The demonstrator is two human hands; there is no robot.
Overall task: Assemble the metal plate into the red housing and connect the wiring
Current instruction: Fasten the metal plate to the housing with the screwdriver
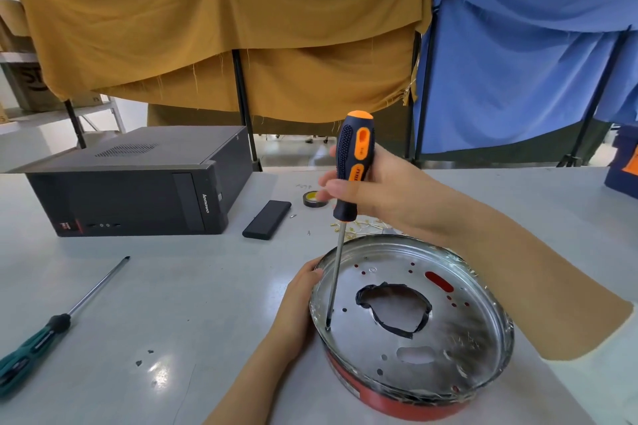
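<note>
The round metal plate (445, 348) lies inside the red housing (390, 402) at the table's near right; a ragged centre hole edged with black tape shows. My right hand (376, 190) grips the black-and-orange screwdriver (355, 162), held nearly upright, its tip on the plate's left edge near a hole. My left hand (300, 293) holds the housing's left rim, thumb on the metal edge. No wiring is clearly visible.
A black desktop computer (138, 183) stands at the back left, a black rectangular box (267, 219) beside it. A tape roll (312, 198) and small brass parts (359, 226) lie behind the housing. A green-handled screwdriver (51, 328) rests at the near left.
</note>
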